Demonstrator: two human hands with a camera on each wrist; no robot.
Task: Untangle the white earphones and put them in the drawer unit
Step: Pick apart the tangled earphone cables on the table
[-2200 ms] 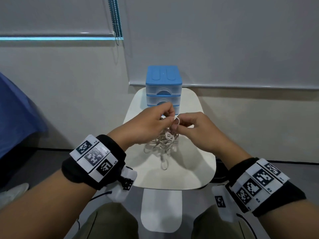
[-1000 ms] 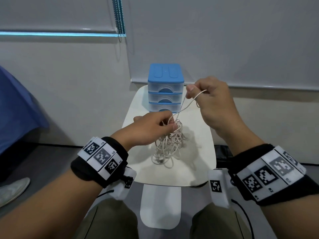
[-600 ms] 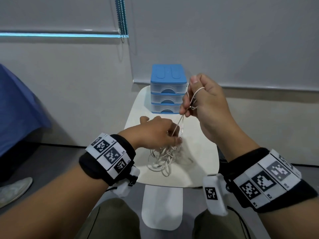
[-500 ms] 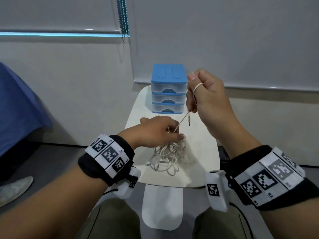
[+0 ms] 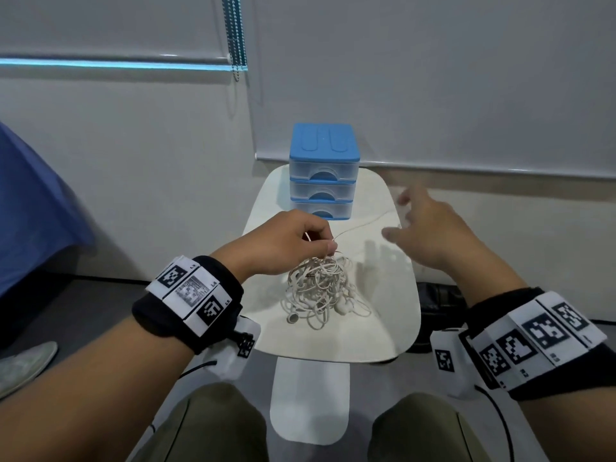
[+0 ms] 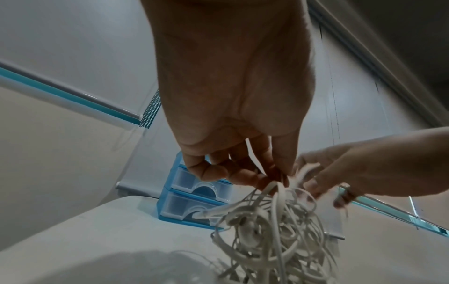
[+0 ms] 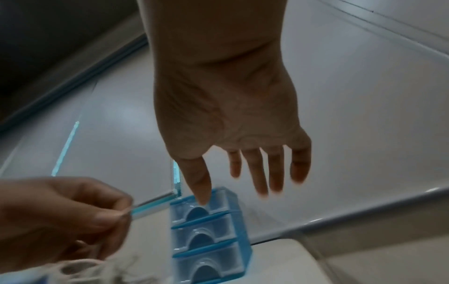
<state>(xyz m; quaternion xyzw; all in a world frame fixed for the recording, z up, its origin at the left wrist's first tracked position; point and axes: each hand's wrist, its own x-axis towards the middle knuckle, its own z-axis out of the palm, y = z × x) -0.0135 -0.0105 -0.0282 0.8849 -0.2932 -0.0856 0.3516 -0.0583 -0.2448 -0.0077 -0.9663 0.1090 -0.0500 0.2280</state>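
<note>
Up close, the fingertips (image 6: 279,178) of the left hand (image 5: 283,241) are curled together and pinch the top of a knotted bundle of white earphones (image 5: 321,288), lifting its upper loops while the lower loops and earbuds rest on the small white table (image 5: 393,328). One thin strand of cable runs from that pinch out to the right across the tabletop, toward the right hand (image 5: 430,231). That hand hovers above the table's right side with its fingers (image 7: 257,173) spread, straight and loose, grasping nothing; it appears blurred in the head view. Beyond both hands, at the far edge of the table, stands a small drawer unit (image 5: 323,171) with a blue top and three clear drawers stacked one above another, all pushed in. Both wrists wear black bands (image 5: 186,301) carrying black-and-white square markers. At the bottom of the head view the person's knees in olive trousers (image 5: 213,428) show on either side of the table's white foot. A pale wall and a window blind (image 5: 433,78) fill the background.
</note>
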